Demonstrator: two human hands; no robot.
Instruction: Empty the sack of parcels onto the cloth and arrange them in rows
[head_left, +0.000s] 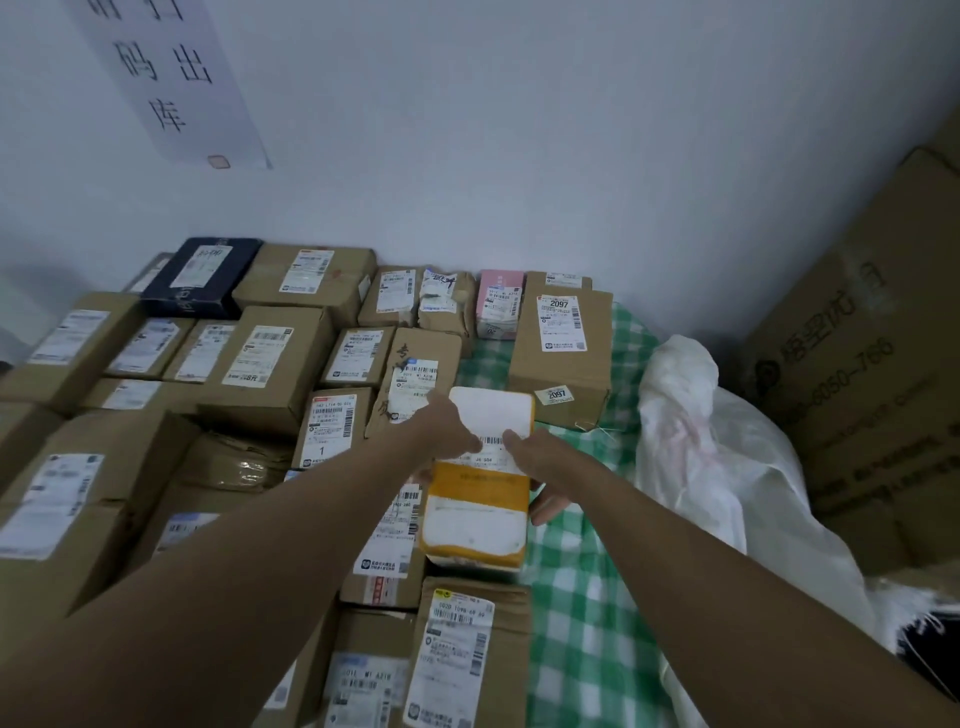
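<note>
A yellow and white parcel is held between both hands above the green checked cloth. My left hand grips its left edge, thumb on the top label. My right hand grips its right edge, fingers curled under it. Left of it, several brown cardboard parcels lie in rows on the cloth. A brown box marked 2097 and a pink parcel stand further back. The white sack lies crumpled at the right on the cloth.
A white wall closes the far side, with a paper sign at upper left. A large brown carton stands at the right behind the sack. Bare cloth shows between the parcel rows and the sack.
</note>
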